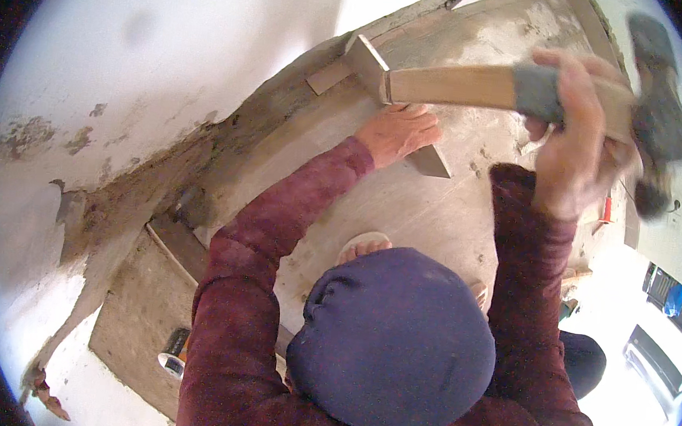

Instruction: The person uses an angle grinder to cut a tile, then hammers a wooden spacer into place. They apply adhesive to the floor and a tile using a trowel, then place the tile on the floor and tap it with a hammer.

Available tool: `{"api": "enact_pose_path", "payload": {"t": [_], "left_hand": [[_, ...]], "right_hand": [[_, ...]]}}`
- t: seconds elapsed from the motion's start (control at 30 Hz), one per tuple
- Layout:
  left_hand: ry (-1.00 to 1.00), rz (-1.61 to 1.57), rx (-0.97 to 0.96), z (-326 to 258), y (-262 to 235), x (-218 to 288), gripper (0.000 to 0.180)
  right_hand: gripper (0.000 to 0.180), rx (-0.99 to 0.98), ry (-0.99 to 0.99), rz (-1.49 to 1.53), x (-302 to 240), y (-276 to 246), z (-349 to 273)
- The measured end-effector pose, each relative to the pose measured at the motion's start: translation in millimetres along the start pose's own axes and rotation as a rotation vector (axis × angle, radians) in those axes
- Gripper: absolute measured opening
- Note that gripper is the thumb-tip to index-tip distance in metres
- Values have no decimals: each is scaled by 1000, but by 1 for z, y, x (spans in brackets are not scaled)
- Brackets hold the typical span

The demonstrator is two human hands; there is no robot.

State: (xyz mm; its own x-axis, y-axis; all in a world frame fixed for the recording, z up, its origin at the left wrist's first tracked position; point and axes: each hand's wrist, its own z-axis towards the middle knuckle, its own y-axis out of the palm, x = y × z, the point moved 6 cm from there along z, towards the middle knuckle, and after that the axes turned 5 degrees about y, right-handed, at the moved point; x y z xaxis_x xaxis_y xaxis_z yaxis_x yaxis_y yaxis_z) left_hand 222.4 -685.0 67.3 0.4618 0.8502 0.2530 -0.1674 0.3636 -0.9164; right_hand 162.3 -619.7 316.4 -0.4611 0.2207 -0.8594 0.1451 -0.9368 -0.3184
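Note:
My right hand is closed round a hammer's wooden handle, close to the head, where grey tape wraps the wood. The dark hammer head is blurred at the far right. The handle's butt end points left, at the upper part of a narrow, flat tile strip standing on edge; whether they touch I cannot tell. My left hand is closed over the middle of this strip, fingers curled together and partly hidden. The strip's near end shows beyond that hand.
A small flat piece lies by the strip, next to the rough base of the white wall. Another strip edges a lower step at left, where a dark roll-shaped thing rests. A red-handled tool is at right.

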Motion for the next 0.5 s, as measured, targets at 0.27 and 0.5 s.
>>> {"api": "enact_pose_path", "payload": {"t": [0.27, 0.5], "left_hand": [[50, 52, 145, -13, -5, 3, 19], [55, 99, 229, -13, -11, 5, 14]], "right_hand": [[18, 54, -331, 116, 11, 44, 23], [17, 118, -681, -132, 7, 68, 24]]}}
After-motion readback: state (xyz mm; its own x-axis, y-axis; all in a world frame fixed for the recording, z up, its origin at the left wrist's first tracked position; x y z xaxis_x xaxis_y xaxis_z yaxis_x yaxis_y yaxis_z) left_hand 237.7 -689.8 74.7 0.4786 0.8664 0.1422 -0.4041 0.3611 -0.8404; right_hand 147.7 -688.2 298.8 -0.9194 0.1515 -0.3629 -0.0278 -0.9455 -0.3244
